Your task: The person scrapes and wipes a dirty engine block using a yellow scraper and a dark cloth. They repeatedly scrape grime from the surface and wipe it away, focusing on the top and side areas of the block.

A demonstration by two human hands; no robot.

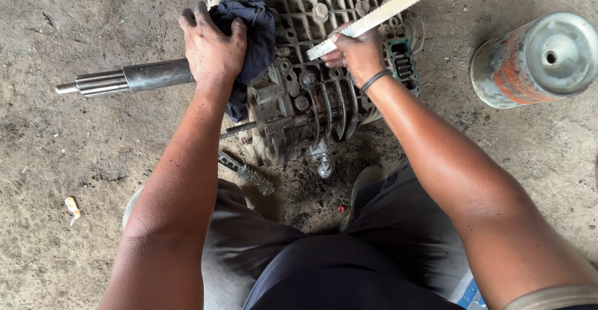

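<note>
Squatting posture: the person crouches over a ribbed gearbox casing (311, 67) that lies on a dirty concrete floor (75, 148), at 12 o'clock from the knees.
Left hand (212, 45): fingers curled and pressing a dark blue rag (255, 42) against the casing's upper left end.
Right hand (356, 53): closed around a flat pale blade, seemingly a hacksaw blade (374, 17), whose free end angles off toward 2 o'clock and whose near end rests on the ribs.
Wrist: a thin dark band (375, 79) circles the right wrist.
Input shaft (124, 78): a splined steel shaft that projects from the casing toward 9 o'clock.
Wire brush (248, 173): lies on the floor just below the casing, at 7 o'clock from it.
Metal canister (536, 61): on its side, rusty orange and grey, well apart at 3 o'clock.
Handling, casing: judged heavy, rigid and greasy, so best gripped by its ribs or flange edges, not the shaft.
Handling, rag: soft and light, conforming to any surface.
Handling, blade: thin and springy, likely to flex or snap if levered, so best held close to the working end.
</note>
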